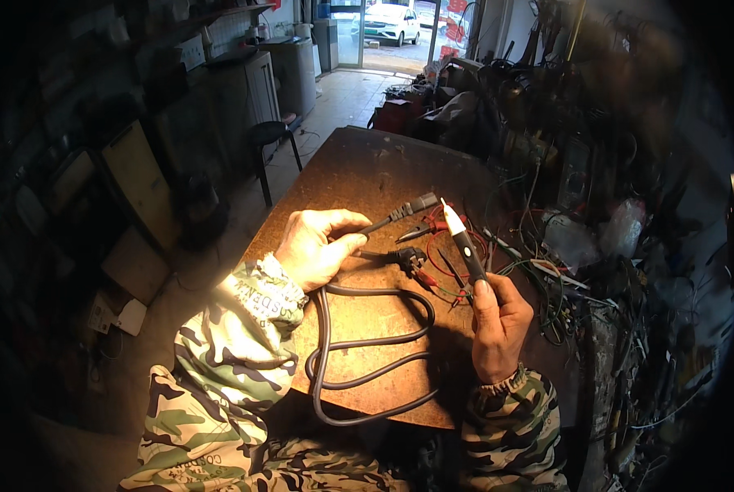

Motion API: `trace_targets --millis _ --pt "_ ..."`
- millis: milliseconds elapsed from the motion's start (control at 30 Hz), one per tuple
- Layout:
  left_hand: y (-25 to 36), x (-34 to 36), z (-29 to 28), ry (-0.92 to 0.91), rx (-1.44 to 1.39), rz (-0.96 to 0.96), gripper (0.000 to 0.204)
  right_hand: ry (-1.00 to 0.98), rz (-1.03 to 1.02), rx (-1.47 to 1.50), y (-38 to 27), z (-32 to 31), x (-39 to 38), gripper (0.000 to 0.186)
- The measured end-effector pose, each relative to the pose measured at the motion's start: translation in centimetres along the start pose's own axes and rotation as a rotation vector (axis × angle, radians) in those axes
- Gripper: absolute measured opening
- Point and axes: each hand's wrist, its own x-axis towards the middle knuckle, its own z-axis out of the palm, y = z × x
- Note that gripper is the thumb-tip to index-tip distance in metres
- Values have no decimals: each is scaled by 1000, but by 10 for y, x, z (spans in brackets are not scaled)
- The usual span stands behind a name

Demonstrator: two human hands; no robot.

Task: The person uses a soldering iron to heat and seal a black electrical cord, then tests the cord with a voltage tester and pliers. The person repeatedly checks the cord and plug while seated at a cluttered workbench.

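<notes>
My left hand point(316, 248) pinches a black power cord point(375, 291) just behind its connector point(414, 208), which points away to the right. The cord's slack lies in loose loops on the table below that hand. At the cord's other end a black plug point(409, 260) lies on the table, with a red-handled clip point(426, 280) touching it or right beside it. My right hand point(499, 324) is closed round a black pen-shaped voltage tester point(466, 250) held upright. Its white tip is close to the connector; I cannot tell whether they touch. Another red clip point(437, 223) lies behind the plug.
The brown wooden table point(326, 176) is lit by a warm lamp. Red and green test leads point(521, 266) tangle along its right side, near a clear plastic bag point(625, 225). A black stool point(270, 135) stands beyond the left edge. Clutter piles up at the right.
</notes>
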Motion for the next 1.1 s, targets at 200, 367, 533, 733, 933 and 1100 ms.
trace_targets --millis 200,367,533,733,933,1100 --pt "-6 5 9 -65 -29 -15 20 -12 63 39 8 0 1 24" --pt "1 6 12 -56 -40 6 20 3 122 33 2 -4 2 29" --pt "-2 1 8 -41 -78 -11 21 -26 114 2 1 -1 2 28" --pt "4 3 9 -24 -42 20 20 21 -44 -147 5 1 2 21" --pt "1 4 9 -27 -37 26 19 67 -167 -344 8 1 0 18" --pt "2 4 8 -15 -39 31 20 90 -239 -370 8 3 2 20"
